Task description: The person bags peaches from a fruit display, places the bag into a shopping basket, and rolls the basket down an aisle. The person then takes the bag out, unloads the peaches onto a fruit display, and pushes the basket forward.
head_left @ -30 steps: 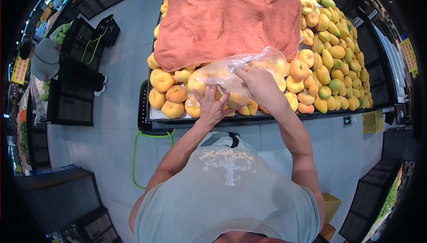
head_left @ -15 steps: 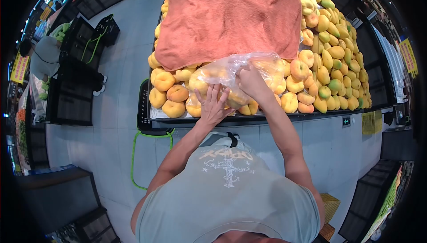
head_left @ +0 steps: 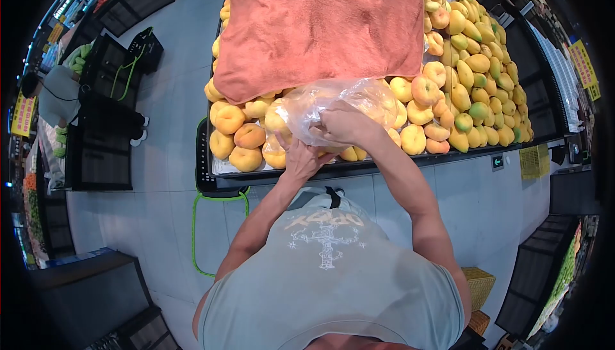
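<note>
**Clear plastic bag [head_left: 320, 98] bunches at the front of the fruit stand [head_left: 359, 168]**

We see both hands at the near edge of the stand, on the crumpled film. The bag lies over the front rows of yellow peaches [head_left: 229, 120], just below the hem of an orange-red cloth [head_left: 323, 23]. Rounded yellow fruit shows through the plastic, though we cannot tell whether it sits inside the bag or beneath it.

The right hand [head_left: 346, 123] is on top, its fingers curled in and closed on a fold of the plastic. The left hand [head_left: 305, 159] is lower and nearer the body, thumb set apart from the fingers; film and fruit partly hide the fingertips, so we cannot tell whether it grips anything.

To the left of the bag we find uncovered peaches, one of them a deeper orange. On the right, more peaches run up to a bank of yellow and green mangoes [head_left: 480, 87]. A black shopping basket [head_left: 204, 165] is tucked against the stand's left corner, its green handle [head_left: 195, 234] hanging out over the floor. Farther left, we see another person [head_left: 61, 93] beside a dark counter [head_left: 102, 158].
</note>
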Demonstrator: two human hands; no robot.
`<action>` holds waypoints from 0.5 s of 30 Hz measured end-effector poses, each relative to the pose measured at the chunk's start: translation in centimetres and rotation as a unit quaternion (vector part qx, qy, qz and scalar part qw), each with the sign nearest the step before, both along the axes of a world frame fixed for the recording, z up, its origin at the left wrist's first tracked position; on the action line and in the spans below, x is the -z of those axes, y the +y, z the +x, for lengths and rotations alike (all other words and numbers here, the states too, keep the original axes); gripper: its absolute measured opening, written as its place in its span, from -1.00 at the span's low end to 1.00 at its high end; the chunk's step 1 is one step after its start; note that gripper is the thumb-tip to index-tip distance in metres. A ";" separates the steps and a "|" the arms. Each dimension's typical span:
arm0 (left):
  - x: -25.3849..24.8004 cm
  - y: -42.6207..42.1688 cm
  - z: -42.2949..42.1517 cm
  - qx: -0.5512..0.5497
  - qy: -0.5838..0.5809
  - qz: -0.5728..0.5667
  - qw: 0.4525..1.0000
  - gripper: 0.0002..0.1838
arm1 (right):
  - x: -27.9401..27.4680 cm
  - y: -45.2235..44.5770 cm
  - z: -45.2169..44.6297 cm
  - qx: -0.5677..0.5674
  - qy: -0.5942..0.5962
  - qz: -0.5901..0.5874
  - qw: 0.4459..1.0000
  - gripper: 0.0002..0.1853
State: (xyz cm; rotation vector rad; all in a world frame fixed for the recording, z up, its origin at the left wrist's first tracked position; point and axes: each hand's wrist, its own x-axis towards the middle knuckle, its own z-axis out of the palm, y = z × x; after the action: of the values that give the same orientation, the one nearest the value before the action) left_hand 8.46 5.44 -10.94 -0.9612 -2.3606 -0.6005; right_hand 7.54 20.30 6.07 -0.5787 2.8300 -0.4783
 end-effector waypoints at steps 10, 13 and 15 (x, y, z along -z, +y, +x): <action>0.1 -0.3 -0.5 0.014 0.003 0.057 0.998 0.01 | 8.6 1.0 -4.6 -0.037 0.464 -0.122 0.877 -0.63; -0.1 -0.4 -0.5 0.014 -0.007 0.058 0.998 0.08 | 8.3 0.1 -5.0 -0.030 0.383 -0.096 0.918 -0.63; 0.0 -0.4 -0.5 0.013 -0.019 0.058 0.998 0.08 | 8.1 -0.2 -4.7 -0.029 0.337 -0.084 0.937 -0.63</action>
State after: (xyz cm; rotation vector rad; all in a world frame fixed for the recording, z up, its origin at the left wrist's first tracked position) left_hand 7.94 5.03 -10.96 -0.9370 -2.3208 -0.7628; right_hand 2.86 20.15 -2.02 -1.0280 3.4150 -0.6076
